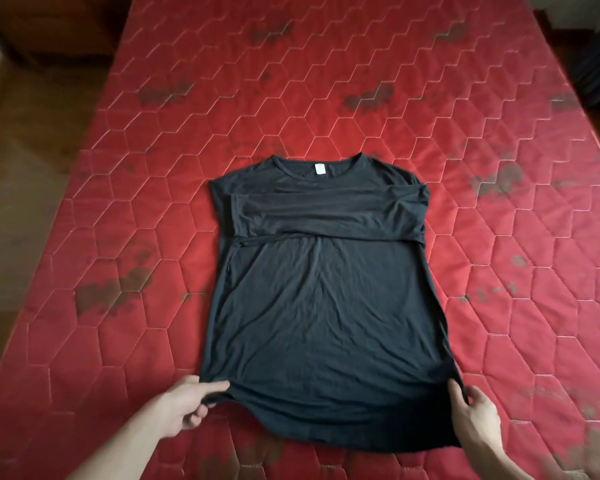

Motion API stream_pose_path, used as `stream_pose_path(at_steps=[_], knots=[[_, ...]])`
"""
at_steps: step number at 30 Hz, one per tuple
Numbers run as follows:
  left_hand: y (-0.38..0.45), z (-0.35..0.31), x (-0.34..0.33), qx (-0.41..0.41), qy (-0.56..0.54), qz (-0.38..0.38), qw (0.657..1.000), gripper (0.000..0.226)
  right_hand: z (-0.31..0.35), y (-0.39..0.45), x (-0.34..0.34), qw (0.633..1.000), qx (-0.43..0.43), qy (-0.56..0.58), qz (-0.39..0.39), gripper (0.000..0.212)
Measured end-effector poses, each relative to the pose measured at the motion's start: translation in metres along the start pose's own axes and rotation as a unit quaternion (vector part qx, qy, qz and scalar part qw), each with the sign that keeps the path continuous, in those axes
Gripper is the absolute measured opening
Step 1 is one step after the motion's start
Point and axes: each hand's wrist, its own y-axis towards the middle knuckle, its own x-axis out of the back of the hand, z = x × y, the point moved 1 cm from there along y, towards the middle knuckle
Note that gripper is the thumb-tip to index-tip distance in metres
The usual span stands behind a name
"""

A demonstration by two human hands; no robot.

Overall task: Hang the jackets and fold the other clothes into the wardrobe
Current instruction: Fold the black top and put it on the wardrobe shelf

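- Our left hand [187, 403] pinched the shirt's [319, 306] near left hem corner, fingers curled round the cloth.
- Our right hand [475, 417] gripped the near right corner, lifting that edge slightly.
- The shirt lay flat, collar away from us, both sleeves folded across the chest.
- It rested on the red quilted bed [499, 168], near our edge.

Black shirt [321, 296] lies flat, neck away — sleeves folded across the chest, hem lifted.
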Motion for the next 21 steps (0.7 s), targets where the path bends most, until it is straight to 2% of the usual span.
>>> stream_pose_path(at_steps=[4, 7, 10, 12, 15, 18, 19, 20, 21], knots=[[-0.004, -0.034, 0.008, -0.015, -0.081, 0.042, 0.996, 0.032, 0.023, 0.023, 0.010, 0.995, -0.051, 0.074, 0.039, 0.034], [-0.002, -0.064, 0.016, -0.026, -0.155, 0.053, 0.986, 0.026, 0.062, 0.038, 0.018, 0.980, -0.104, 0.156, 0.062, 0.012], [0.006, -0.099, 0.026, -0.055, -0.249, 0.043, 0.966, 0.022, 0.111, 0.057, 0.028, 0.974, -0.083, 0.192, 0.085, 0.003], [0.013, -0.123, 0.031, -0.068, -0.311, 0.031, 0.948, 0.027, 0.143, 0.069, 0.030, 0.966, -0.062, 0.225, 0.108, 0.019], [0.021, -0.156, 0.029, -0.062, -0.377, 0.036, 0.923, 0.032, 0.183, 0.089, 0.023, 0.922, -0.118, 0.349, 0.122, 0.027], [0.029, -0.175, 0.017, -0.071, -0.471, 0.025, 0.879, 0.023, 0.211, 0.101, 0.008, 0.838, -0.167, 0.501, 0.133, 0.010], [0.031, -0.178, 0.011, -0.080, -0.499, 0.029, 0.862, 0.026, 0.216, 0.103, 0.002, 0.819, -0.168, 0.534, 0.128, 0.018], [0.033, -0.179, 0.005, -0.089, -0.521, 0.036, 0.848, 0.033, 0.219, 0.103, -0.004, 0.825, -0.157, 0.529, 0.122, 0.030], [0.035, -0.180, 0.001, -0.098, -0.538, 0.034, 0.837, 0.040, 0.218, 0.098, -0.009, 0.864, -0.120, 0.476, 0.109, 0.037]])
